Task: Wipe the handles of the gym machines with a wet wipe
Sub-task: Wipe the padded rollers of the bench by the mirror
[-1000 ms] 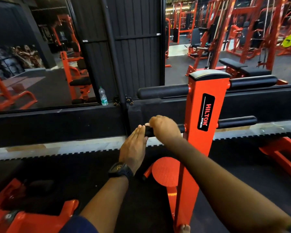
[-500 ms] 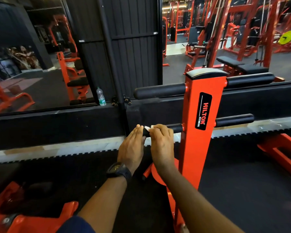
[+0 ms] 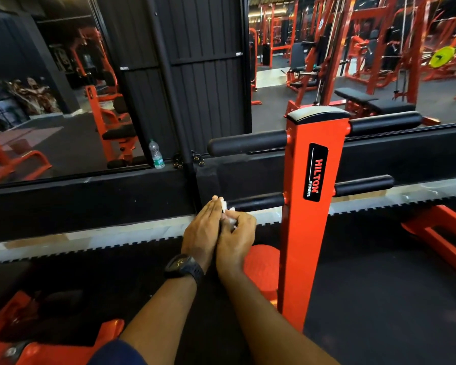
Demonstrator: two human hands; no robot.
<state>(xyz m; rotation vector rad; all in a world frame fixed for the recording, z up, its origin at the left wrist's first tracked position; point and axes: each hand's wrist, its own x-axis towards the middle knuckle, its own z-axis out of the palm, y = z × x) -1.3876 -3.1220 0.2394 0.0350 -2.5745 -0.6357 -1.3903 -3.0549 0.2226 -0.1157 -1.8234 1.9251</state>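
Just left of the orange post [image 3: 311, 206], both hands meet at the free end of the lower left handle [image 3: 258, 202], a black bar that juts sideways from the post and ends in open air. Behind that end runs the black ledge [image 3: 90, 196] under the mirror, with a strip of pale floor in between. To the left, the dark floor mat [image 3: 103, 280] lies open as far as an orange frame [image 3: 108, 330] in the near corner. Below the hands, a round orange plate [image 3: 263, 264] sits at the post's foot. Above, a thicker padded bar [image 3: 248, 142] sticks out the same way, well apart from the hands.

The left hand [image 3: 204, 227] stands on edge, fingers straight and together, its palm turned toward the handle's tip. A black watch [image 3: 183, 266] is on that wrist. The right hand [image 3: 237, 239] lies against it, fingers curled, pinching the white wet wipe [image 3: 231, 218], which shows between the two hands right at the handle's end. Whether the wipe touches the handle cannot be told, since the hands hide the tip. A water bottle [image 3: 156, 154] stands on the ledge, well to the left.
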